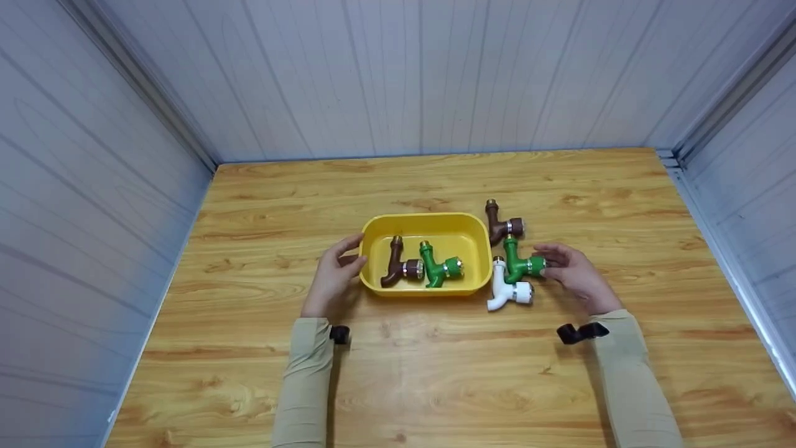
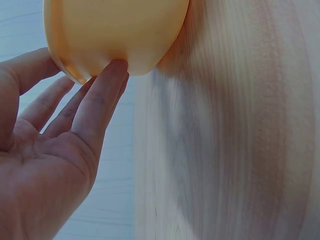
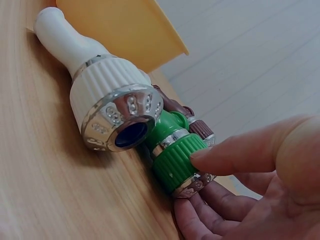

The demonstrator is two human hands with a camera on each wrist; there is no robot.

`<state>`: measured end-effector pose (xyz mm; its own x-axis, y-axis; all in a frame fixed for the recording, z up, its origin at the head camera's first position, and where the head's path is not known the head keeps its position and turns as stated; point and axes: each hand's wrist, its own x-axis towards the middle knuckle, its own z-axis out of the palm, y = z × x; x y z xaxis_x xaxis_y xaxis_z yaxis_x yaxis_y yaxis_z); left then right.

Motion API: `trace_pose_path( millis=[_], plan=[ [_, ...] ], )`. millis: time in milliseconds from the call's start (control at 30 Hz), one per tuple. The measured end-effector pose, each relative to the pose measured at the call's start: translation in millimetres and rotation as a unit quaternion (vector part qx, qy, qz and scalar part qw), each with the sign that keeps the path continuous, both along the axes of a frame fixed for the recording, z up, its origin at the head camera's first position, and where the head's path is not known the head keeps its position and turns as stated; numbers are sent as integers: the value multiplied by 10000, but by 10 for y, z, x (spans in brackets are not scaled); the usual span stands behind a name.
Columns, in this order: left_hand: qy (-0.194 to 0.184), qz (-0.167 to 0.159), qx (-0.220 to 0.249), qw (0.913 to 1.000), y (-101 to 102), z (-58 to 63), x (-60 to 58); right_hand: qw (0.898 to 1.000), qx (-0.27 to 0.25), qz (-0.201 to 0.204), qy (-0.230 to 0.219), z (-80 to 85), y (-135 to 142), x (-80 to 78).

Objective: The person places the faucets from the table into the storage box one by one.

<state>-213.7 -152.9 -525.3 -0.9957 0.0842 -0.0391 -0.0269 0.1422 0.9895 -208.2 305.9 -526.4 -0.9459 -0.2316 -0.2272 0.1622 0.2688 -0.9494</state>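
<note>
A yellow plastic tub [image 1: 429,292] holds a brown tap [image 1: 395,267] and a green tap [image 1: 437,271], lying side by side. My left hand [image 1: 334,274] touches the tub's left end, its fingers nearly straight against the outer wall [image 2: 125,30]. Right of the tub, my right hand [image 1: 575,277] holds a second green tap [image 1: 515,262] by its ribbed knob [image 3: 180,157]. The thumb lies on the knob, and the other fingers curl by its silver end cap. A white tap [image 1: 502,286] lies just in front of this tap, and another brown tap [image 1: 495,227] behind it.
Everything stands on a wood-grain table [image 1: 448,373]. Pale panel walls [image 1: 398,81] rise behind it and at both sides. A black strap with a small mount [image 1: 581,333] sits at the right wrist, another black mount [image 1: 339,335] at the left.
</note>
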Motion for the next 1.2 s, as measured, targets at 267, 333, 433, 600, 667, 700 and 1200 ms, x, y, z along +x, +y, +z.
trace_pose_path(
  millis=[267,333,433,600,667,700,1200],
  plan=[
    [-42,89,-16,10000,8,-6,-5,9998,43,-168,0,-20,12,-3],
    [-55,93,8,9999,9,-8,-9,9998,-10,-197,6,-30,22,-5],
    [-97,71,35,9999,7,-9,-11,9996,-132,-241,4,-35,32,1],
    [-150,33,66,9999,1,-8,-6,9995,-187,-251,79,-23,39,14],
    [-137,13,62,9999,-3,-9,-4,9995,-192,-235,105,-18,41,19],
    [-127,1,47,9999,-5,-10,-4,9994,-223,-233,107,-16,42,22],
    [-189,59,195,9996,1,-17,-8,9962,-744,-312,-332,22,76,47]
  ],
)
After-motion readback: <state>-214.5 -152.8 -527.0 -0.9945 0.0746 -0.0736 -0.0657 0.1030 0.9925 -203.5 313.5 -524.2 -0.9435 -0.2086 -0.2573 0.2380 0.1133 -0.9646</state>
